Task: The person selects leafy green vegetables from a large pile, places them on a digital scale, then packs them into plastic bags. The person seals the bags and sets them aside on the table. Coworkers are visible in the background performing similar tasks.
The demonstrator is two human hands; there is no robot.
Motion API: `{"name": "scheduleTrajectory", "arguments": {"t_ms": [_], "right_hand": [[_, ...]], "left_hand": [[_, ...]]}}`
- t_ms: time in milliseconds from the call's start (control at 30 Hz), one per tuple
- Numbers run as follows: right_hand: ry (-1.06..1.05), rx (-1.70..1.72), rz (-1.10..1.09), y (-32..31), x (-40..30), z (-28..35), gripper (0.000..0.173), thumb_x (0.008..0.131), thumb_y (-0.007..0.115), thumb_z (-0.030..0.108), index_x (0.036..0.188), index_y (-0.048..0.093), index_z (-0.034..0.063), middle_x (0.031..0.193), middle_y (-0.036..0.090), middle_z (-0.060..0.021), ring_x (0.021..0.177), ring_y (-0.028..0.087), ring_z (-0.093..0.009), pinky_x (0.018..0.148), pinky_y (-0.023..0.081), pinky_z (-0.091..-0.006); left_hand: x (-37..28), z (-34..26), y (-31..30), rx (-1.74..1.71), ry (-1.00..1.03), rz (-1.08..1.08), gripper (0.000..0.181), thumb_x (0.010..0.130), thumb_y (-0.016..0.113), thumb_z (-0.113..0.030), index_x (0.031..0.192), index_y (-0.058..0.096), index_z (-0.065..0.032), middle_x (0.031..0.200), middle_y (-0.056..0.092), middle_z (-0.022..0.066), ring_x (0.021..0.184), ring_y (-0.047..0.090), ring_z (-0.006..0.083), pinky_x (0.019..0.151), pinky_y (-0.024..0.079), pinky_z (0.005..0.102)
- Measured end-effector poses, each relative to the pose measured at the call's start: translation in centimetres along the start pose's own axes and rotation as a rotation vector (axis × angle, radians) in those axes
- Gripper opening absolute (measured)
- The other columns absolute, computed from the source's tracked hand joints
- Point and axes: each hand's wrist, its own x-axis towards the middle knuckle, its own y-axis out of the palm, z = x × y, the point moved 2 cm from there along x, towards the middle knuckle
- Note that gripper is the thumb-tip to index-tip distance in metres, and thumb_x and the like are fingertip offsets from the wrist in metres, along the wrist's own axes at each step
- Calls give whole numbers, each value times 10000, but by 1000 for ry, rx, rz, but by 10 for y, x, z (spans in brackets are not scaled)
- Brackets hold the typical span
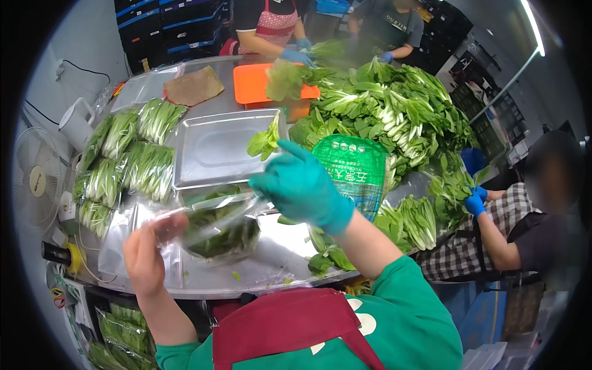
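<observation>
A clear plastic bag (222, 231) of leafy greens hangs between my hands above the metal table (259, 284). My bare left hand (147, 252) grips the bag's left edge, its fingertips blurred. Wearing a teal glove, my right hand (305, 187) pinches the bag's mouth on the other side, index finger pointing away from the bag. Just beyond that finger is a small leafy sprig (264, 142), over the right side of a shallow stainless steel tray (222, 152); whether the finger touches it I cannot tell.
Bagged greens (150, 171) lie left of the tray, near a fan (37, 180). Loose greens (388, 106) are heaped at right, behind a green printed bag (351, 162). An orange tray (249, 83) sits farther back. Gloved co-workers stand opposite and at right (499, 231).
</observation>
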Motion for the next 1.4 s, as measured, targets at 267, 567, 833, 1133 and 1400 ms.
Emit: {"name": "scheduleTrajectory", "arguments": {"t_ms": [267,567,833,1133,1400], "right_hand": [[-281,-357,-521,-58,73,-14,265,746,587,117,1010,574,133,870,610,-28,875,593,-220,976,319,-465],[99,301,351,59,-56,11,290,777,631,211,1061,610,160,888,633,-54,768,607,-248,682,485,-336],[90,651,197,128,-32,88,230,730,650,209,953,621,160,858,584,-59,744,570,-261,614,462,-363],[-31,515,488,119,-50,82,108,778,580,233,817,584,132,744,551,-86,706,562,-296,597,454,-388],[273,-57,1465,-24,-221,-27,208,776,578,291,836,615,95,745,605,-132,669,588,-318,594,457,-423]], "left_hand": [[35,-23,-11,92,466,-73,349,916,360,-118,1146,499,104,1250,458,224,1119,499,261,935,416,360],[-84,159,-3,49,-563,-137,419,939,418,-313,907,635,44,890,655,124,741,620,143,657,477,245],[-92,148,0,116,-440,-223,398,943,421,-271,862,622,63,746,629,82,682,587,142,630,457,255],[-86,146,-4,298,-336,-251,300,903,417,-126,793,620,65,744,631,92,690,576,143,642,457,278],[-90,179,-116,277,-589,-172,295,866,539,-147,1106,564,23,952,628,98,863,589,170,808,457,310]]}}
